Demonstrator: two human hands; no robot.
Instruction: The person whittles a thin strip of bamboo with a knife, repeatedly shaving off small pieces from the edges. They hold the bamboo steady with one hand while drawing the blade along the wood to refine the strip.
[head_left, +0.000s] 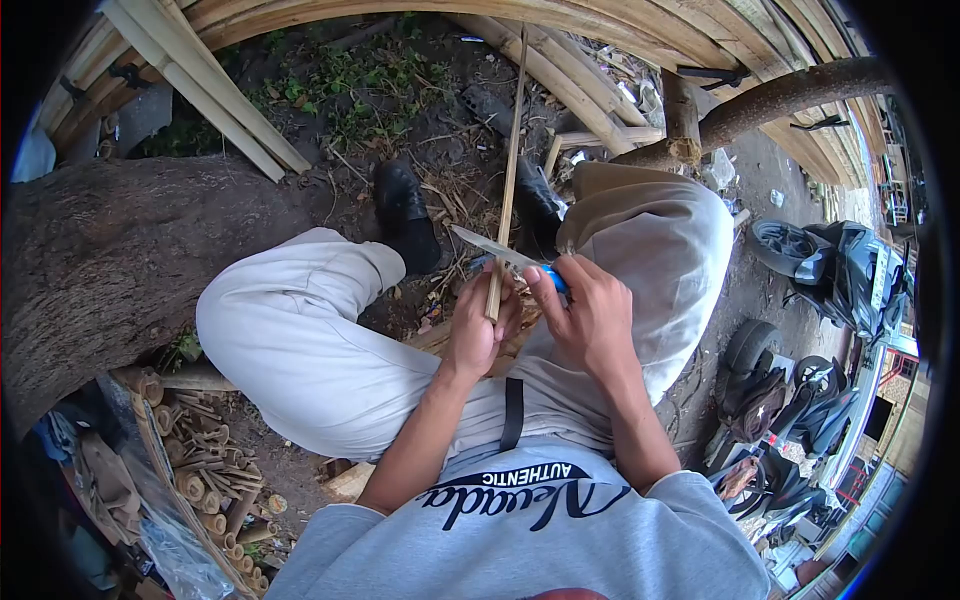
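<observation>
My left hand (474,322) is wrapped round the lower end of a long, thin bamboo strip (514,150). The strip runs away from me between my knees, its near end showing above my palm. In my right hand (592,308) is a knife (484,241), gripped by its blue handle with the thumb along it. Its blade lies across the strip just beyond my left fingers and points to the left. Whether the edge bites into the strip cannot be made out. Part of the handle is hidden by my right fingers.
A thick tree trunk (140,270) lies at the left. Cut bamboo pieces (215,480) are piled at the lower left. Long bamboo slats (600,45) arch across the top, near a branch (790,100). Motorbikes (850,275) stand at the right.
</observation>
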